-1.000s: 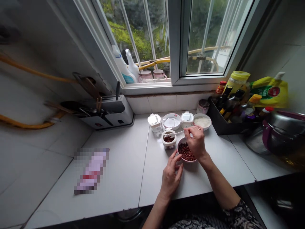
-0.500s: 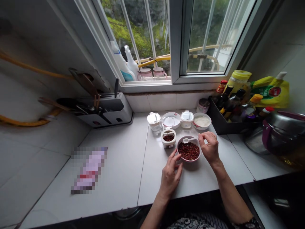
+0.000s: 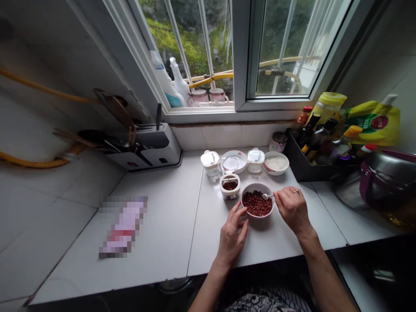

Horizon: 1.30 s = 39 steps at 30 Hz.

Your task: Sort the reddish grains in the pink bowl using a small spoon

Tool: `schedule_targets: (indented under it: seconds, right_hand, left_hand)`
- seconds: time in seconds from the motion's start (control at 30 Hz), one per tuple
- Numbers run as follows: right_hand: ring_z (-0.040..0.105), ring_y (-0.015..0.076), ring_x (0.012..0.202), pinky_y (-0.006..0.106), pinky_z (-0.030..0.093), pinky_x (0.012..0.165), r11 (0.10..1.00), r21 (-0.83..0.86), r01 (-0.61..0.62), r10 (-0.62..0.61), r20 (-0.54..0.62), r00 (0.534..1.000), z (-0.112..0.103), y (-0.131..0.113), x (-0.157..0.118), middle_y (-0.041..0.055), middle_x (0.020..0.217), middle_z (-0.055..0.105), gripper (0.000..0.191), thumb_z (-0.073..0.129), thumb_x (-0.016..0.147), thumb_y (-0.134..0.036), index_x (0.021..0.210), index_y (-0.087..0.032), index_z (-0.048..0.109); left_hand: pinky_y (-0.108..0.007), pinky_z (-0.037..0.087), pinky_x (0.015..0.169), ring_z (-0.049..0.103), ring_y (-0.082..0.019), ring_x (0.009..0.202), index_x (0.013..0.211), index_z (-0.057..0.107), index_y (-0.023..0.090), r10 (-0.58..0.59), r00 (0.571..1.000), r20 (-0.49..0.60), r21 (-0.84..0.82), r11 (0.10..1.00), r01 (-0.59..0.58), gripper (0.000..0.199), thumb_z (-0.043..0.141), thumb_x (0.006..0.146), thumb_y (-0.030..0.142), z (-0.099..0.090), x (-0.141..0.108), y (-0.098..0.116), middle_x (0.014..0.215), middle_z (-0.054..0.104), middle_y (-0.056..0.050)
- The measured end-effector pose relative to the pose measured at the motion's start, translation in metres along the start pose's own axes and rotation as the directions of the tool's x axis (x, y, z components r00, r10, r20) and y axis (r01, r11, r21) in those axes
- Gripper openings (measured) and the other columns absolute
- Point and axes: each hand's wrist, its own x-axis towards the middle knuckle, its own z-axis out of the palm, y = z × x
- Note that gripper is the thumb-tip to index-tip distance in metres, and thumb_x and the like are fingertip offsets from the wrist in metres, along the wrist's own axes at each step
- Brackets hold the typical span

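Observation:
A pink-rimmed bowl (image 3: pixel 264 187) full of dark red dried peppercorns (image 3: pixel 258 204) stands on the counter. My left hand (image 3: pixel 232 234) is at its lower left side, fingertips curved against the rim, thumb apart. Between thumb and fingers, my right hand (image 3: pixel 291 210) pinches the handle of a small white spoon (image 3: pixel 266 196). The spoon's head is over the right part of the peppercorns, inside the bowl; whether it touches them I cannot tell. Just left of the bowl stands a small clear jar (image 3: pixel 230 195) with a white rim, its lid tipped back, holding similar peppercorns.
Behind are two white-lidded jars (image 3: pixel 210 159) (image 3: pixel 255 156), a plate (image 3: pixel 240 158) and a bowl of white grains (image 3: pixel 276 164). A black box of bottles (image 3: pixel 305 171) and a steel pot (image 3: pixel 390 177) stand right. A utensil holder (image 3: pixel 162 151) and a blurred purple item (image 3: pixel 125 227) lie left.
My right hand has moved right and slightly down, taking the spoon from the bowl's back rim to its right side. My left hand has stayed at the bowl.

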Motion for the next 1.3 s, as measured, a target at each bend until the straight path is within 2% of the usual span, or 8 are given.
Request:
schedule_targets:
  seconds: [0.17, 0.3, 0.43, 0.63, 0.93, 1.13, 1.3]
  right_hand:
    - [0.051, 0.0192, 0.070, 0.035, 0.039, 0.084, 0.993, 0.084, 0.081, -0.086, 0.067, 0.994, -0.006, -0.017, -0.003, 0.0024, 0.064, 0.057, 0.034, 0.046, 0.101, -0.021, 0.068, -0.022, 0.055]
    - [0.053, 0.0188, 0.070, 0.036, 0.040, 0.089, 0.990, 0.138, 0.016, -0.022, 0.044, 0.999, -0.005, -0.024, -0.001, 0.0022, 0.066, 0.060, 0.033, 0.046, 0.100, -0.021, 0.069, -0.022, 0.056]
    - [0.053, 0.0182, 0.066, 0.036, 0.042, 0.088, 0.987, 0.150, -0.057, 0.063, -0.030, 0.998, -0.002, -0.019, 0.002, 0.0014, 0.063, 0.059, 0.032, 0.048, 0.100, -0.021, 0.069, -0.023, 0.056]
    - [0.054, 0.0171, 0.063, 0.038, 0.044, 0.091, 0.963, 0.223, -0.149, 0.171, -0.084, 0.982, 0.011, -0.014, 0.000, 0.0001, 0.062, 0.059, 0.032, 0.049, 0.099, -0.023, 0.068, -0.023, 0.055]
    - [0.056, 0.0170, 0.064, 0.037, 0.042, 0.091, 0.953, 0.262, -0.154, 0.168, -0.030, 0.985, 0.021, -0.017, -0.002, -0.0002, 0.062, 0.061, 0.032, 0.050, 0.099, -0.023, 0.067, -0.022, 0.056]
    - [0.057, 0.0160, 0.063, 0.039, 0.040, 0.095, 0.933, 0.287, -0.215, 0.233, -0.029, 0.972, 0.029, -0.019, -0.005, -0.0013, 0.063, 0.062, 0.031, 0.050, 0.098, -0.024, 0.068, -0.022, 0.056]
    - [0.057, 0.0162, 0.065, 0.039, 0.039, 0.095, 0.944, 0.269, -0.191, 0.203, -0.017, 0.979, 0.029, -0.017, -0.004, -0.0005, 0.063, 0.062, 0.033, 0.048, 0.099, -0.024, 0.067, -0.022, 0.054]
  left_hand:
    - [-0.030, 0.066, 0.079, 0.070, -0.021, 0.109, 0.130, 0.055, 0.024, 0.001, 1.000, 0.003, -0.008, 1.000, -0.001, 0.037, 0.053, 0.095, 0.013, -0.001, 0.000, 0.000, 0.147, 0.051, -0.015]
    - [-0.031, 0.066, 0.077, 0.070, -0.022, 0.110, 0.130, 0.054, 0.024, 0.007, 1.000, 0.011, 0.017, 1.000, -0.007, 0.037, 0.053, 0.095, 0.013, -0.002, 0.001, 0.001, 0.147, 0.051, -0.014]
    - [-0.031, 0.066, 0.078, 0.070, -0.022, 0.110, 0.130, 0.054, 0.024, 0.011, 1.000, 0.012, 0.024, 1.000, -0.011, 0.037, 0.053, 0.095, 0.013, -0.001, 0.001, 0.001, 0.147, 0.051, -0.015]
    - [-0.030, 0.066, 0.076, 0.070, -0.023, 0.111, 0.130, 0.054, 0.024, 0.016, 1.000, 0.002, 0.045, 0.999, -0.017, 0.037, 0.053, 0.095, 0.014, -0.001, 0.001, 0.001, 0.147, 0.052, -0.015]
    - [-0.031, 0.067, 0.076, 0.069, -0.024, 0.113, 0.130, 0.054, 0.023, 0.022, 1.000, 0.001, 0.026, 0.999, -0.022, 0.037, 0.053, 0.095, 0.013, -0.001, 0.000, -0.001, 0.147, 0.052, -0.015]
    - [-0.031, 0.067, 0.077, 0.068, -0.023, 0.114, 0.131, 0.053, 0.024, 0.009, 1.000, 0.016, 0.051, 0.999, -0.010, 0.037, 0.052, 0.096, 0.014, -0.001, 0.000, -0.001, 0.148, 0.051, -0.015]
    - [-0.031, 0.067, 0.077, 0.068, -0.023, 0.114, 0.131, 0.053, 0.024, 0.014, 1.000, 0.019, 0.051, 0.999, -0.015, 0.037, 0.052, 0.096, 0.014, -0.001, 0.000, -0.001, 0.148, 0.050, -0.015]
